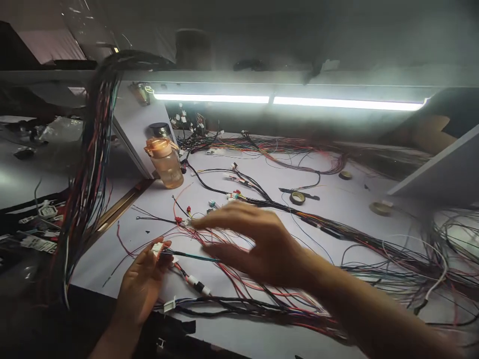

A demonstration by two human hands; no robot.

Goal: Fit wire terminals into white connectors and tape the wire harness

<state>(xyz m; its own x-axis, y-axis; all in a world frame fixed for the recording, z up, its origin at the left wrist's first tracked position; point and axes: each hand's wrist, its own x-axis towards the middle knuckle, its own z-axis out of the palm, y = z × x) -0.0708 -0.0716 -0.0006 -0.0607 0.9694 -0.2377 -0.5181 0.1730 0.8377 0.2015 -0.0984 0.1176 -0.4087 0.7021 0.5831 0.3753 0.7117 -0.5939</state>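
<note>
My left hand (141, 281) is closed around a small white wire connector (157, 247) near the table's front left. Dark and teal wires (196, 256) run from the connector to the right, passing below my right hand (258, 239). That hand hovers over the wires with fingers stretched out and thumb apart, slightly blurred, and nothing shows in it. Just beyond its fingertips lie red connectors (178, 219) and loose wire ends. Beside my left hand a cable with a white and black inline connector (198, 285) rests on the white tabletop (209, 172).
A taped wire harness (277, 203) crosses the table diagonally. An orange-lidded bottle (164, 162) stands at the back left. Rolls of tape (297, 198) lie right of centre. A thick wire bundle (93, 149) hangs at the left, and a lit tube (348, 103) runs under the shelf.
</note>
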